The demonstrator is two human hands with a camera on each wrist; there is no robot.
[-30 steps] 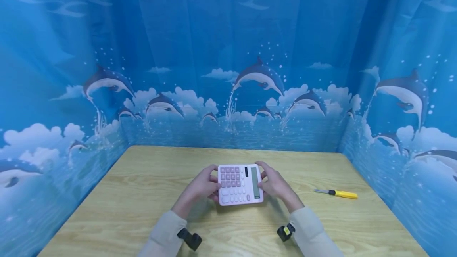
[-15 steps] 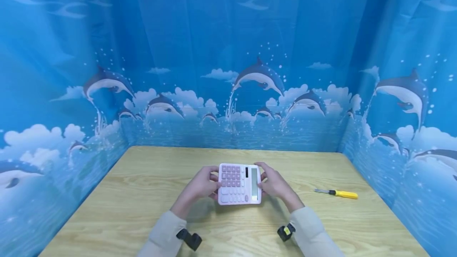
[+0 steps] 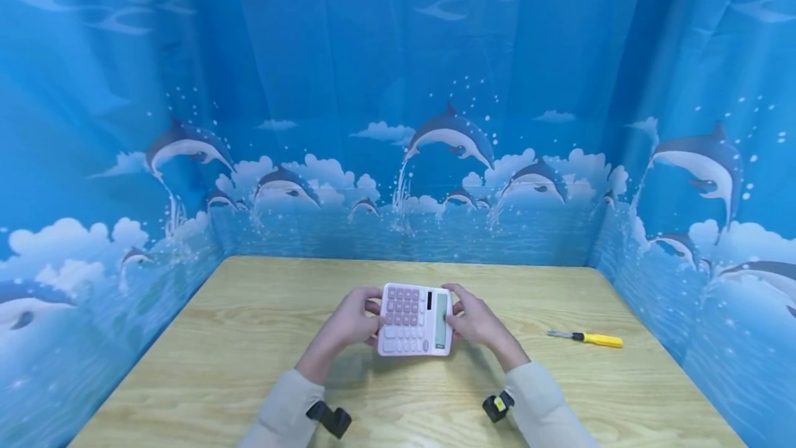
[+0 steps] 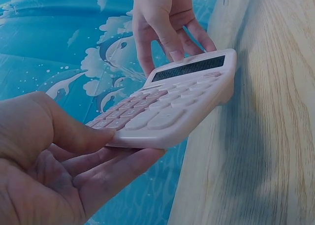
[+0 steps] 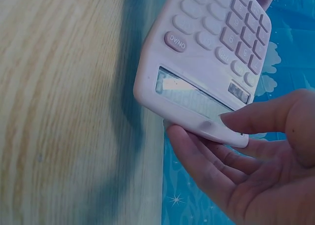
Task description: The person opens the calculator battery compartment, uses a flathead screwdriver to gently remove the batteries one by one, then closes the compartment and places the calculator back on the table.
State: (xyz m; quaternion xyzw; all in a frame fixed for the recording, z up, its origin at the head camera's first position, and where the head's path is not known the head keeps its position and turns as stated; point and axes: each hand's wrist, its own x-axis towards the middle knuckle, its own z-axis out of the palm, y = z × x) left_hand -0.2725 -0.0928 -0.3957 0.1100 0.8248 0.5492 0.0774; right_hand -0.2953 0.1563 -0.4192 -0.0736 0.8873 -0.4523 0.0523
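A pale pink calculator [image 3: 415,319] with darker pink keys is held up off the table, turned sideways with its display [image 5: 192,94] toward the right hand. My left hand [image 3: 353,320] pinches the keypad end, thumb on the face near the keys and fingers underneath, as the left wrist view shows. The display end is gripped by my right hand [image 3: 477,320], its thumb on the front beside the display and its fingers behind. Most of the calculator's back is hidden from all views.
A screwdriver [image 3: 586,339] with a yellow handle lies on the wooden table [image 3: 249,351], to the right of the right hand. Blue dolphin-print curtains [image 3: 398,88] enclose the table's back and sides. The calculator's shadow falls on the tabletop.
Both hands keep their hold on the calculator. It has shifted slightly left and its tilt has changed a little. The screwdriver has stayed where it was.
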